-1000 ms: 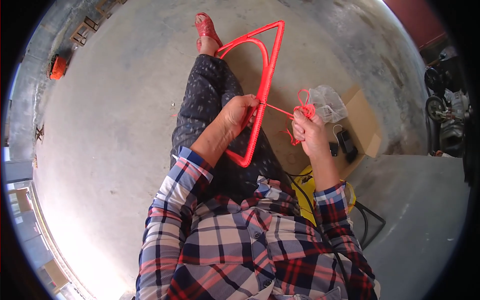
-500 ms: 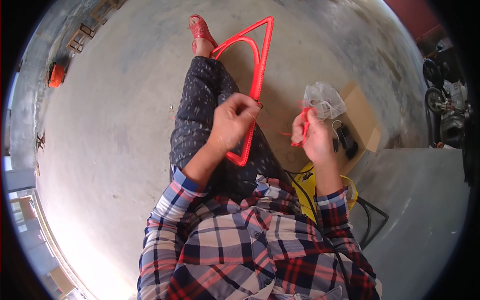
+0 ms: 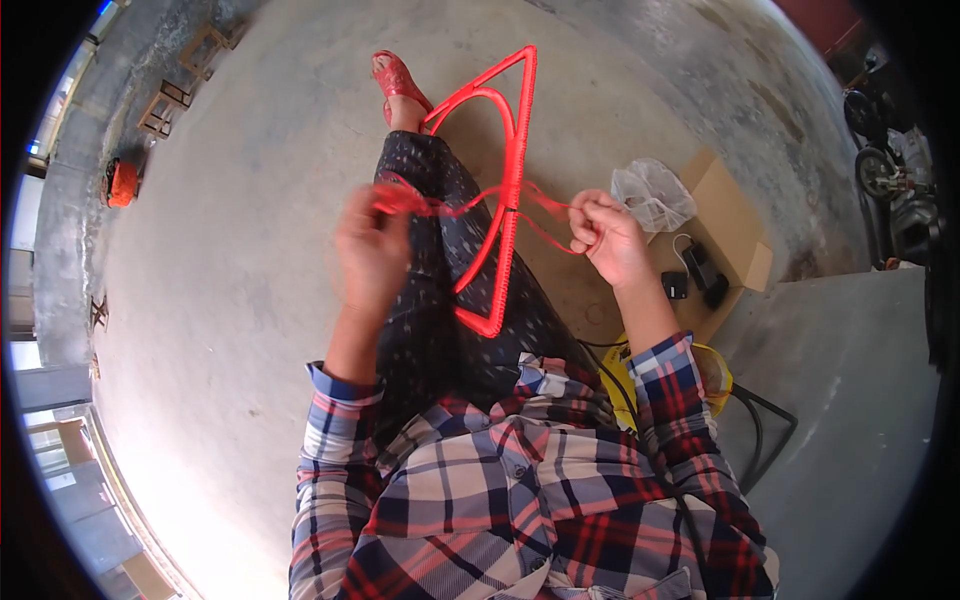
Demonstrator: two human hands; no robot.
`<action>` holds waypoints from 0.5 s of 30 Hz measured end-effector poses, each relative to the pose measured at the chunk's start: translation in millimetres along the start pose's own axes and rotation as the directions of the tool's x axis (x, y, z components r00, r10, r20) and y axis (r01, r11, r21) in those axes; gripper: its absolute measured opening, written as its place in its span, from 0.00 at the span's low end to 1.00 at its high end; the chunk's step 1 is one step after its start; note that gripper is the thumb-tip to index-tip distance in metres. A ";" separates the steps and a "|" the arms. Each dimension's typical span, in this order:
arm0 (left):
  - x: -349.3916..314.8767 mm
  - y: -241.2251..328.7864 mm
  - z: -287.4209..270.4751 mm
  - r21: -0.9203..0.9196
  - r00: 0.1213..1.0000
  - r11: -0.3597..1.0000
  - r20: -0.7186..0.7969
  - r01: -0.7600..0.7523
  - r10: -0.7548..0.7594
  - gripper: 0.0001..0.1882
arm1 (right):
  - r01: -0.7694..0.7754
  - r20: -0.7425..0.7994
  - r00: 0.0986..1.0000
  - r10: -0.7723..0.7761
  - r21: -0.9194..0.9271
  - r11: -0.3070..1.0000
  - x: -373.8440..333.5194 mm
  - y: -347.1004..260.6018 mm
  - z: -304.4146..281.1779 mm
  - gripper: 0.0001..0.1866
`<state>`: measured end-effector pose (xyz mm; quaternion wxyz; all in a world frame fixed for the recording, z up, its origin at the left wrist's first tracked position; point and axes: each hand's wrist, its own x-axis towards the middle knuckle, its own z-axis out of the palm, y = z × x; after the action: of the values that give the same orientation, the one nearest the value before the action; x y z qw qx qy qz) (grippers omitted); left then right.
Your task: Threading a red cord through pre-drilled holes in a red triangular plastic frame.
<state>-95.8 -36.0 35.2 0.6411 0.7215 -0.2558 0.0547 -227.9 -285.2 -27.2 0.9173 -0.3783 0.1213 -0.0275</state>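
Note:
A red frame (image 3: 511,185), triangular with a curved inner bar and a ridged wrapping along its edge, stands across my lap. Blurred by motion, my left hand (image 3: 375,250) is on the left of the frame, closed on a bunch of red ribbon (image 3: 403,199). From there the ribbon runs rightward across the frame's long side, where a small dark spot shows. To the right, my right hand (image 3: 612,238) is closed, with thin red strands reaching its fingertips. Both hands are apart from the frame.
Right of my legs lie an open cardboard box (image 3: 725,215), a clear plastic bag (image 3: 652,195), black devices (image 3: 705,275) and a yellow bag (image 3: 620,370). A black cable (image 3: 655,450) crosses my shirt. Wooden stools (image 3: 163,108) and an orange item (image 3: 122,184) are far left; a motorbike (image 3: 880,175) stands far right.
My left hand has moved left, away from the frame's long side, drawing red ribbon out across it. The red bunch formerly in my right hand now shows at my left.

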 end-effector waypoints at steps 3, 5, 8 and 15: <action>-32.9 -14.4 13.5 0.420 0.885 0.874 0.465 -0.246 0.026 0.08 | -0.124 -0.144 0.987 0.076 -0.360 0.925 9.1 13.4 1.9 0.09; -46.0 -9.0 30.3 0.360 0.773 0.931 0.606 -0.056 -0.187 0.08 | -0.222 -0.127 0.974 0.188 -0.698 0.681 11.2 27.6 22.0 0.10; -48.8 -13.6 46.8 0.317 0.815 0.948 0.542 0.028 -0.205 0.08 | -0.134 -0.009 0.980 0.197 -0.763 0.632 3.8 39.5 36.0 0.11; -38.6 -21.9 43.4 -0.086 0.677 0.720 0.430 0.689 -0.597 0.11 | 0.152 0.100 0.985 -0.141 -0.889 0.433 7.8 25.4 10.9 0.13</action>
<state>-130.3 -64.8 -7.6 0.6403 0.6781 -0.1046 -0.3452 -218.7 -260.7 -39.1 0.5758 -0.8128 0.0796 -0.0371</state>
